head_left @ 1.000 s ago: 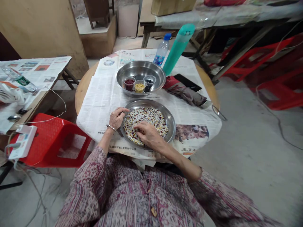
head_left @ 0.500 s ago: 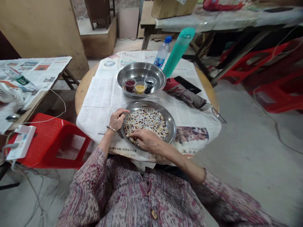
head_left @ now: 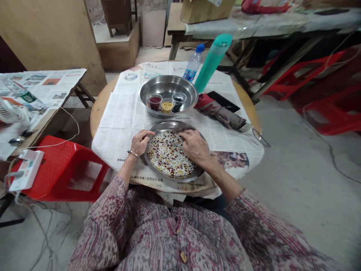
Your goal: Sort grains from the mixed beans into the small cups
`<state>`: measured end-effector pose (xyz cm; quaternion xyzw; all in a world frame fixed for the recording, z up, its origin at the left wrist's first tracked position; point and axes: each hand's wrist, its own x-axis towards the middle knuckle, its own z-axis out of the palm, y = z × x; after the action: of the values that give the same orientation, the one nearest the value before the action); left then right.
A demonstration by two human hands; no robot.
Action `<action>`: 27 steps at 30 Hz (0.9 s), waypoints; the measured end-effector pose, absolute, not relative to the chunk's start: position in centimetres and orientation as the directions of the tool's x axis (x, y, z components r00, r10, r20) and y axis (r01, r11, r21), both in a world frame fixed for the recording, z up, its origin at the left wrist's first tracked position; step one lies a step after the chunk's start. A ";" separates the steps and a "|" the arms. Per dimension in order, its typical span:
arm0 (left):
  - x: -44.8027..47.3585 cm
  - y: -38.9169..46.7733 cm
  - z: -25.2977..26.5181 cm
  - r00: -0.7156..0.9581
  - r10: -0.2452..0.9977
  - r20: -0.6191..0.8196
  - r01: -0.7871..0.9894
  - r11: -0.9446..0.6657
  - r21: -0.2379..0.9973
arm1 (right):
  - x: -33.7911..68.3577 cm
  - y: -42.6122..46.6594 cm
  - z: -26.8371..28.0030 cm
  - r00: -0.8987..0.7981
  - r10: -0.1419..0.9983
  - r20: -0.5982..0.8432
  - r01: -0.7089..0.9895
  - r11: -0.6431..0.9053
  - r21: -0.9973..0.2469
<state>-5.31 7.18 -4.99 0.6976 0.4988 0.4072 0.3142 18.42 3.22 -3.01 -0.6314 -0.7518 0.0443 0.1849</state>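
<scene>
I'm watching remotely as the left hand [head_left: 139,144] is lightly pinching the steel basin [head_left: 169,124] by its rim, the right hand [head_left: 195,147] hovering half-curled over mixed beans [head_left: 169,158] inside, its hold unclear.

L hand [head_left: 139,143] & R hand [head_left: 195,146] palm-down, R fingers [head_left: 184,134] bent, forearms [head_left: 127,166] angled fwd.

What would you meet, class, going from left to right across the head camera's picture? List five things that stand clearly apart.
White power strip → left hand → cup of yellow grains → right hand → red plastic chairs.
</scene>
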 end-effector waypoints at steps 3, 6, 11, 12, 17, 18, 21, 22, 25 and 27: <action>-5.3 7.1 -4.9 0.177 0.949 0.261 0.435 -0.313 0.844 | 17.1 1.8 -2.7 -0.275 0.947 0.170 0.902 0.315 -0.295; -5.2 7.1 -4.8 0.178 0.948 0.263 0.431 -0.315 0.845 | 16.5 -1.0 -2.6 -0.360 0.917 0.172 0.860 0.397 -0.321; -5.3 7.1 -4.9 0.167 0.950 0.264 0.417 -0.311 0.854 | 17.3 -5.5 -2.9 -0.414 0.873 0.258 0.814 0.482 -0.323; -5.3 7.1 -5.0 0.165 0.950 0.264 0.414 -0.310 0.856 | 17.5 -6.0 -3.1 -0.417 0.872 0.258 0.811 0.485 -0.328; -5.4 7.2 -5.0 0.167 0.946 0.278 0.392 -0.323 0.861 | 17.3 -5.3 -3.7 -0.447 0.865 0.227 0.759 0.502 -0.414; -5.4 7.2 -5.0 0.167 0.945 0.282 0.388 -0.326 0.862 | 17.2 -4.7 -3.7 -0.437 0.873 0.218 0.758 0.487 -0.433; -5.4 7.1 -4.9 0.158 0.946 0.284 0.387 -0.324 0.863 | 17.2 -2.7 -3.7 -0.326 0.925 0.198 0.812 0.381 -0.442; -5.4 7.0 -4.9 0.154 0.947 0.282 0.392 -0.321 0.862 | 17.4 -2.2 -3.6 -0.275 0.940 0.202 0.838 0.338 -0.429; -5.5 7.0 -4.8 0.146 0.952 0.271 0.413 -0.307 0.857 | 18.2 -1.1 -3.7 -0.153 0.960 0.236 0.901 0.234 -0.366; -5.6 7.0 -4.8 0.140 0.953 0.268 0.423 -0.302 0.854 | 18.8 -1.0 -4.0 -0.131 0.960 0.248 0.922 0.210 -0.324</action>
<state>-5.55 7.01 -4.83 0.6869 0.5009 0.4233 0.3132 18.75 -0.97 -3.97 -0.6269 -0.7506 0.0459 0.2036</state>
